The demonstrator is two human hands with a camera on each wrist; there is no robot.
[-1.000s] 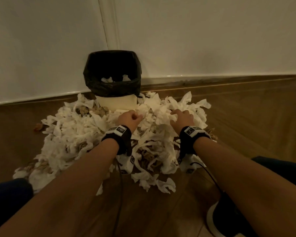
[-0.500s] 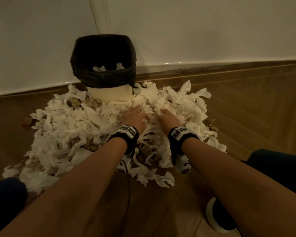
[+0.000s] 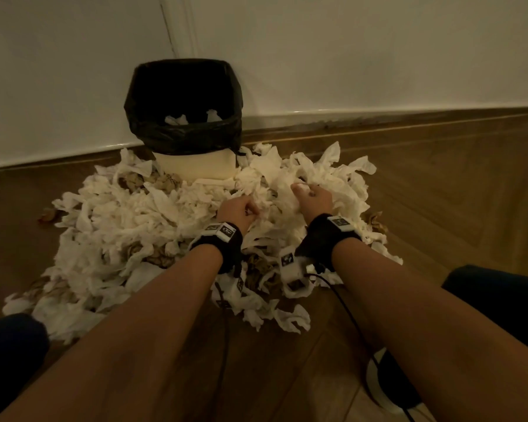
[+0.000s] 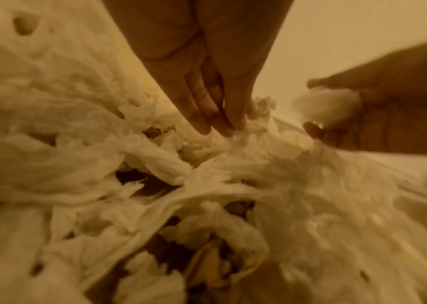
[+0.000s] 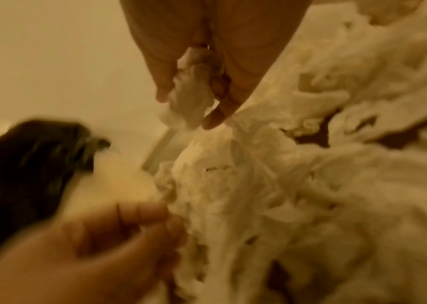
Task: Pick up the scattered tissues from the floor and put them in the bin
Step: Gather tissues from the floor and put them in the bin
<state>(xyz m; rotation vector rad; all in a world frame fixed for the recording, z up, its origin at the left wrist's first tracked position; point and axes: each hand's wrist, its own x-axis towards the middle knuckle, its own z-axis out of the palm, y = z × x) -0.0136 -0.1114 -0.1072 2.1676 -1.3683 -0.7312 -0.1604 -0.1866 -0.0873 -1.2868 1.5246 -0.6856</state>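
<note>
both hands (image 3: 237, 210) (image 3: 313, 197) curled, forearms outstretched

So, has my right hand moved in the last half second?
Yes. Judged against the bin, the right hand has shifted rightward, away from the bin's base, and now grips a tissue wad.

All three views are dim and warm-tinted, with no lamp visible. The head view is the sharpest, though grainy; its wide lens bows the white skirting line (image 3: 409, 112) and darkens the corners. Both wrist views are soft and yellow-brown, smeared by motion blur, worst at the edges. The crumpled white tissue heap (image 4: 155, 164) shows dark shadowed gaps between its folds.
</note>
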